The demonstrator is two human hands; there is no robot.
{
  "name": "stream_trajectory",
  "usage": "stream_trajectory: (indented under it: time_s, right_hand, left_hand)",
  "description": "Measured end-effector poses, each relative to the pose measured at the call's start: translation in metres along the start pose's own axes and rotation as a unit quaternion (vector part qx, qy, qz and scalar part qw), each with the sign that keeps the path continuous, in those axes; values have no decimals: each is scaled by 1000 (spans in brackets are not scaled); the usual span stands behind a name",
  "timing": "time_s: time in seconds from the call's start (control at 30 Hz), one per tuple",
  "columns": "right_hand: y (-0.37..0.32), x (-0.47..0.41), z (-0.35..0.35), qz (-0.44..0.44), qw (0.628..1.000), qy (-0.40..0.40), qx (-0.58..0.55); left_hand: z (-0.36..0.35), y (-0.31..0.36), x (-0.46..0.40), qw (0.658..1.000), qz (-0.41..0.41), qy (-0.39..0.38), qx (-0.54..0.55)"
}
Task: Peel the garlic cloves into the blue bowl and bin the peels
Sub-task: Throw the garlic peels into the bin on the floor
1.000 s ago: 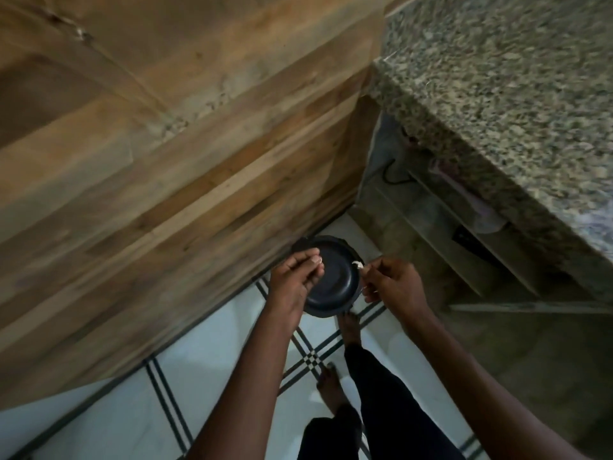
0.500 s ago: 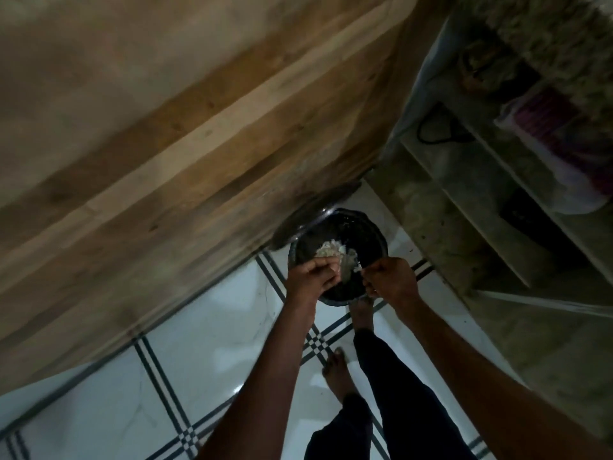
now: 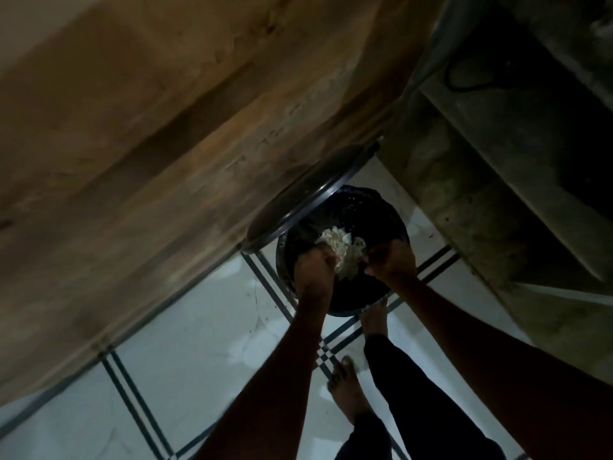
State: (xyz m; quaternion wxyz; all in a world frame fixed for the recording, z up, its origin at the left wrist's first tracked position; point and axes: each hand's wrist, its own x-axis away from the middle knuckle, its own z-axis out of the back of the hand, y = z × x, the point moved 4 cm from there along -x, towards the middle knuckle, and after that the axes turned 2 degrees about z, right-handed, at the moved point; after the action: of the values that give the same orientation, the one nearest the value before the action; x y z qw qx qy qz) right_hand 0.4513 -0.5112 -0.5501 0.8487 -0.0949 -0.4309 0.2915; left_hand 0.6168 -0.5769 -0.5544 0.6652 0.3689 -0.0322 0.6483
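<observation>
One black bin (image 3: 361, 293), lower centre; left hand (image 3: 313, 270) and right hand (image 3: 393, 263) over it, fingers curled beside one pale peel heap (image 3: 341, 249); grasp unclear.

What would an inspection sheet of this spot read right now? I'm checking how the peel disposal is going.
Surface: white tiled floor with dark grid lines.
Job's things: black bin open, lid tipped up against the wooden panel; pale garlic peels over its mouth. Blue bowl not in view.
Clutter: nothing seen.
Grippers: left hand and right hand both over the bin beside the peels; grip too dark and blurred to judge.
Cables: dark cord looped on the shelf, upper right.
Surroundings: wooden panel on the left, concrete shelving on the right, the person's bare feet by the bin.
</observation>
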Motion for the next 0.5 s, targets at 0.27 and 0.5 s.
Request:
stream_trajectory:
  time_s: [0.27, 0.5]
  right_hand:
    - [-31, 57, 58, -14, 986, 26, -165]
    - [-78, 227, 227, 120, 940, 124, -295]
  left_hand:
    - [60, 66, 58, 986, -21, 15, 167]
    - [201, 195, 180, 928, -85, -2, 363]
